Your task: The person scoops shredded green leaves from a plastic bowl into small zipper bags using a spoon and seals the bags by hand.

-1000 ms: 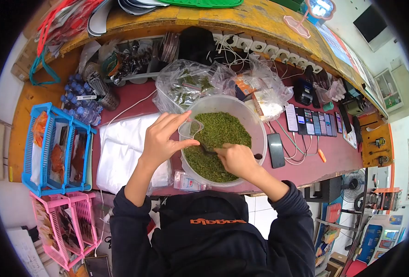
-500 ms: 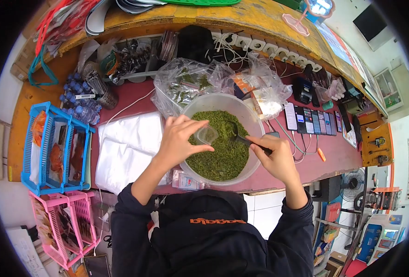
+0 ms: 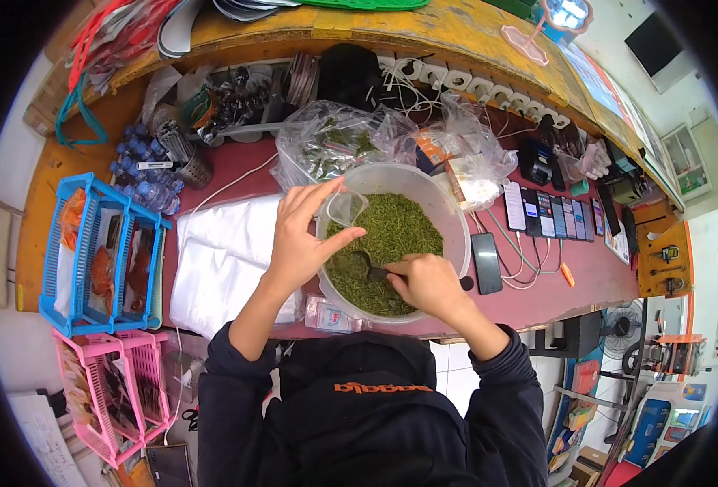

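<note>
A large translucent tub holds a bed of shredded green leaf. Over its left side, my left hand grips a small clear plastic cup between thumb and fingers. My right hand is closed around the handle of a black spoon, whose bowl is sunk in the leaf at the tub's lower left, below the cup. The end of the spoon's handle sticks out to the right of my fist.
White plastic bags lie left of the tub. Behind it are a clear bag of green leaf and a crumpled plastic bag. A black phone and several upright phones stand right. Blue baskets edge the left.
My right hand has moved left with the spoon, from the middle of the leaf to its lower left. My left hand has raised and tilted the cup. The black phone now shows.
</note>
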The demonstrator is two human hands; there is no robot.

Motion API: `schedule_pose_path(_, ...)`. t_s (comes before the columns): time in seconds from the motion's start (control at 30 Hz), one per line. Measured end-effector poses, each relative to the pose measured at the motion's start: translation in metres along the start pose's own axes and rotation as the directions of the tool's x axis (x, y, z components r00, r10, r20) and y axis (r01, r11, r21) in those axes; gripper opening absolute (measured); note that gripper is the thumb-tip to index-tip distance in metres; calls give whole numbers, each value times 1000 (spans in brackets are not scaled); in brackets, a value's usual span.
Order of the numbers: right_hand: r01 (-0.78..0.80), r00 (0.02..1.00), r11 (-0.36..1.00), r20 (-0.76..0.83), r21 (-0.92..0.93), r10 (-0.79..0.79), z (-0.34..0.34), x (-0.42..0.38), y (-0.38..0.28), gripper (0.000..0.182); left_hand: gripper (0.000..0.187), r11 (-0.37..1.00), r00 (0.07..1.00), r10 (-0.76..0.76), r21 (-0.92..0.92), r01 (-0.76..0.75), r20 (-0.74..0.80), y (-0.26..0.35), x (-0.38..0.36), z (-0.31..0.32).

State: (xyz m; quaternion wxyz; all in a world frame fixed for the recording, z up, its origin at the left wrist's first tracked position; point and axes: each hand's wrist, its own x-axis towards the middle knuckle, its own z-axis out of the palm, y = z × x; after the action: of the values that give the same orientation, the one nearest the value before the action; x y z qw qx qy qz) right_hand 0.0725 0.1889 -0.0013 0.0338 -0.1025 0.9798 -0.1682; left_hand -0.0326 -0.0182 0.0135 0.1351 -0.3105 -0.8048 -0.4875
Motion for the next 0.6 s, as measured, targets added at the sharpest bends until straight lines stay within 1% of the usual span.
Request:
schedule_pose_path(0.07,-17,1000,979,27,204,11,-17,-2,9,19,69,1000,1000,-5,8,5,4,-2,1,-2)
schedule_pose_path(0.1,-16,1000,979,28,202,11,-26,-5,12,19,68,1000,1000,-12,19,12,8,-3,1,-3)
schedule_pose_path(0.13,-38,999,951,25,306,32,-36,-8,16,20,68,1000,1000,-13,18,13,7,-5,0,-3)
schedule_pose_path(0.17,-59,998,912,25,405,53,-47,-12,18,21,68,999,999,-19,30,17,46,-6,-2,-1)
schedule_pose_path(0.2,-62,998,908,3,414,67,-57,-15,19,21,67,999,996,-24,41,21,86,-7,-3,0)
schedule_pose_path(0.23,-65,998,909,3,412,70,-68,-19,17,21,67,999,996,-23,37,20,87,-5,-4,1)
schedule_pose_path(0.3,-132,981,903,-74,409,177,-87,-26,11,20,65,993,970,-73,107,50,232,0,-5,3)
schedule_pose_path(0.33,-75,976,936,-167,343,139,-91,-28,8,19,66,996,973,-37,85,18,228,-1,-7,9)
schedule_pose_path(0.37,-76,976,936,-167,342,141,-90,-29,6,19,66,996,973,-37,83,18,229,2,-8,13)
schedule_pose_path(0.43,-86,919,979,-366,185,149,-86,-31,-1,20,65,998,964,-4,55,-11,266,8,-8,20)
schedule_pose_path(0.47,-85,919,979,-365,183,148,-81,-31,-3,20,66,999,963,-25,38,15,270,12,-8,23)
schedule_pose_path(0.53,-11,844,993,-534,-117,-53,-69,-30,-4,23,66,998,967,-45,43,35,250,19,-6,24)
schedule_pose_path(0.57,-9,845,993,-532,-117,-55,-65,-29,-4,23,66,997,971,-64,48,54,231,20,-6,25)
schedule_pose_path(0.6,2,825,976,-552,-219,-125,-63,-28,-4,25,66,997,971,-66,48,57,230,20,-6,26)
